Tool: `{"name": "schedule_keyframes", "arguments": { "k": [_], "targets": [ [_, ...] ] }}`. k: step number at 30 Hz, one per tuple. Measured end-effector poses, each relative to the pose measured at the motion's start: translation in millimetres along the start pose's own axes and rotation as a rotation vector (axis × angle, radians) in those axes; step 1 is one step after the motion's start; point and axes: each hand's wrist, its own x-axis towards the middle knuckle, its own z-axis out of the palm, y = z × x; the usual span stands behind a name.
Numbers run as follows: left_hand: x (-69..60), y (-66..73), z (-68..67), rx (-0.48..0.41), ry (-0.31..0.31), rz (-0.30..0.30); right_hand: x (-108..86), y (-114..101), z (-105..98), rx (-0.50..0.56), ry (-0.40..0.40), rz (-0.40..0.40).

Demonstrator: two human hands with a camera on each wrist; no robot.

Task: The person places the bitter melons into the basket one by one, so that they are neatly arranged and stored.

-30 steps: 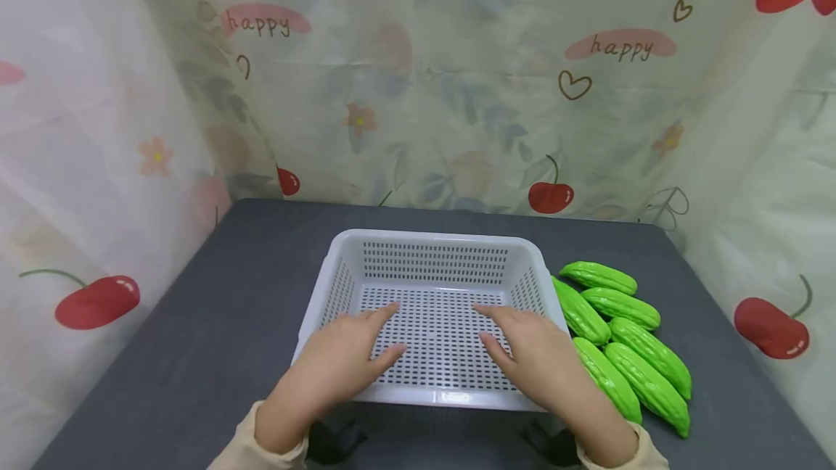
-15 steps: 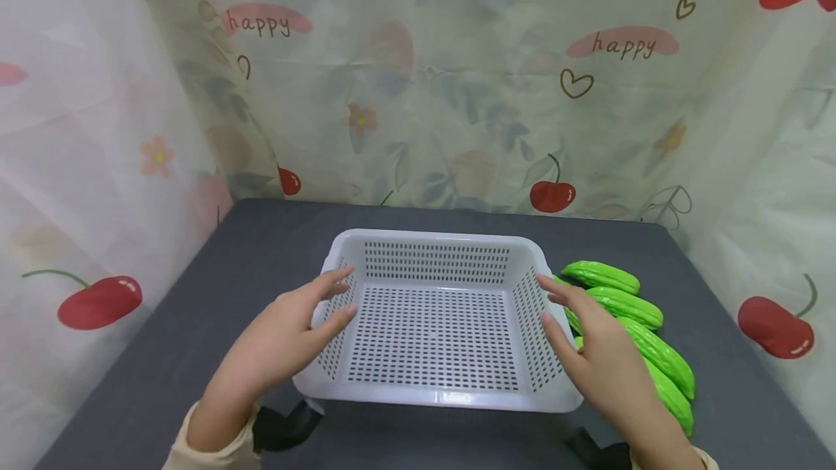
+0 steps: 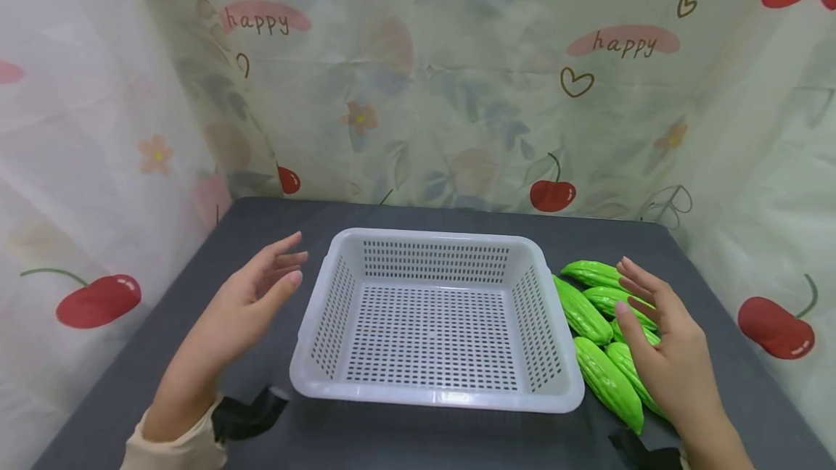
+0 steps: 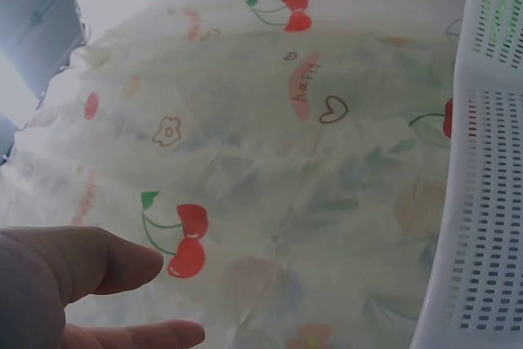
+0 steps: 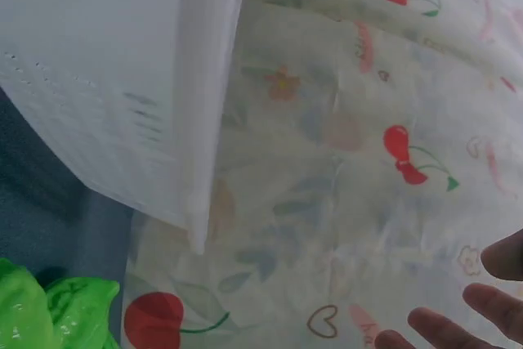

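Note:
A white perforated plastic basket [image 3: 434, 399] stands in the middle of the dark table, with nothing inside it. To its left, my left hand [image 3: 238, 310] hovers apart from the rim, fingers loosely extended and holding nothing. On the other side, my right hand [image 3: 675, 347] is over the green bitter melons [image 3: 607, 383], partly hiding several of them. Its thumb and fingers are spread with nothing between them; whether it touches a melon cannot be told. The right wrist view catches the basket's outer wall [image 5: 98, 104] and some melons [image 5: 82, 308] low at the left.
The dark tabletop [image 3: 294, 205] is edged at the back and sides by a hanging cloth [image 3: 457, 93] printed with cherries, hearts and the word "happy". Black straps [image 3: 248, 415] are on both wrists.
Both hands have moved outward from above the basket, the left hand to the left and the right hand to the right over the bitter melons. The basket stays put.

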Motion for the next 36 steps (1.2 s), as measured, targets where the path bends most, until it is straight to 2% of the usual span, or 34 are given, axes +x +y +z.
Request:
{"name": "schedule_keyframes", "arguments": {
  "k": [6,11,14,19,25,30,36],
  "targets": [
    [5.0,-15.2,-2.9,-0.089,0.012,-0.001,-7.0,18.1,0.3,0.044,-0.047,0.038],
    [11.0,-29.3,-5.1,-0.171,-0.026,-0.035,-14.8,31.9,1.7,0.081,-0.084,0.065],
    [14.6,-38.7,-5.1,-0.216,-0.059,-0.062,-19.3,39.5,3.2,0.066,-0.116,0.103],
    [21.4,-55.4,-1.8,-0.265,-0.118,-0.120,-26.0,50.1,5.4,0.024,-0.175,0.146],
    [30.9,-73.3,4.3,-0.344,-0.178,-0.217,-31.5,62.2,8.1,-0.050,-0.261,0.198],
    [36.3,-82.6,8.6,-0.433,-0.228,-0.288,-33.3,69.8,8.3,-0.085,-0.353,0.255],
    [39.2,-90.6,12.9,-0.519,-0.280,-0.333,-37.9,77.0,7.7,-0.072,-0.422,0.282]
  ]
}}
